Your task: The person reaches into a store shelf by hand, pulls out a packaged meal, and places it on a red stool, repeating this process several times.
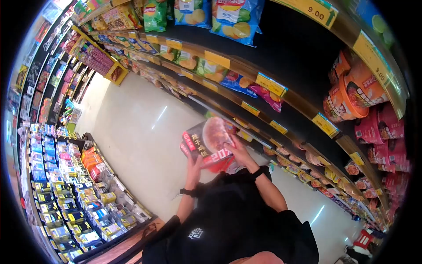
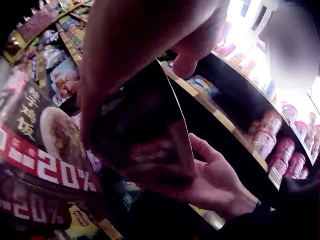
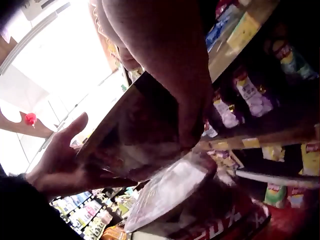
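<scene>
Along the left edge of the dark printed box (image 1: 212, 138), the left hand (image 1: 193, 163) grips its side, forearm stretched forward; the box is held up over the floor (image 1: 138, 114). At its right edge, nearer the snack shelf (image 1: 242, 71), the right hand (image 1: 240, 154) holds the opposite side, elbow bent; the step seems a two-handed steadying, and moving on would call for even pressure.

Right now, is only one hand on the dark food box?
No, the left hand and the right hand both hold the dark food box.
</scene>
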Motion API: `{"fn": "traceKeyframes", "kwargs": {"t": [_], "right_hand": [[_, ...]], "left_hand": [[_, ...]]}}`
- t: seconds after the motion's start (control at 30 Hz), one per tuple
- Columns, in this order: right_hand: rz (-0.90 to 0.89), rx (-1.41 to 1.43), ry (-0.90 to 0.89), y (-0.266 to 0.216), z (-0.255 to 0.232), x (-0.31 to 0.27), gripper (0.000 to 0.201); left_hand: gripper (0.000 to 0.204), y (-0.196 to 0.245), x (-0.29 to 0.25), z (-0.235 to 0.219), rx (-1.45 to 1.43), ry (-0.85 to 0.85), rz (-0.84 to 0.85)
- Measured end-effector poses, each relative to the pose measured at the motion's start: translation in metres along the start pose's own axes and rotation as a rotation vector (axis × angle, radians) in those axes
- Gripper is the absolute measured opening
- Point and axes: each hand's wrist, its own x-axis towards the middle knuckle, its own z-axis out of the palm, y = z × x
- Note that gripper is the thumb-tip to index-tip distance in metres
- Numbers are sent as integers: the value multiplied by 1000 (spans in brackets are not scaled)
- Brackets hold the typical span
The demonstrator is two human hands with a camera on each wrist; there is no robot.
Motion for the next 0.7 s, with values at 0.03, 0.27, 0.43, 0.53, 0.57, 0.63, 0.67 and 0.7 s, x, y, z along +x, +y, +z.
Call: {"fn": "traceKeyframes", "kwargs": {"t": [0.03,0.27,0.43,0.53,0.57,0.63,0.67,0.7], "right_hand": [[-108,-54,-8,-17,-5,-11,66],[-217,-35,303,-59,-84,-93,60],[-336,-103,556,-86,-119,-158,57],[-334,-188,729,-100,-139,-195,57],[-377,-210,783,-103,-146,-205,58],[-429,-214,848,-100,-172,-223,59],[-457,-217,881,-98,-183,-230,59],[-502,-170,876,-106,-188,-236,61]], "left_hand": [[59,0,1,7,74,-57,-2],[71,17,7,90,294,-634,-10],[78,16,8,166,98,-946,-94],[78,11,9,212,134,-1078,-95],[79,5,9,226,172,-1103,-29],[78,-8,8,255,174,-1161,-21],[77,-12,11,270,174,-1190,-14],[76,-16,19,284,295,-1263,97]]}}
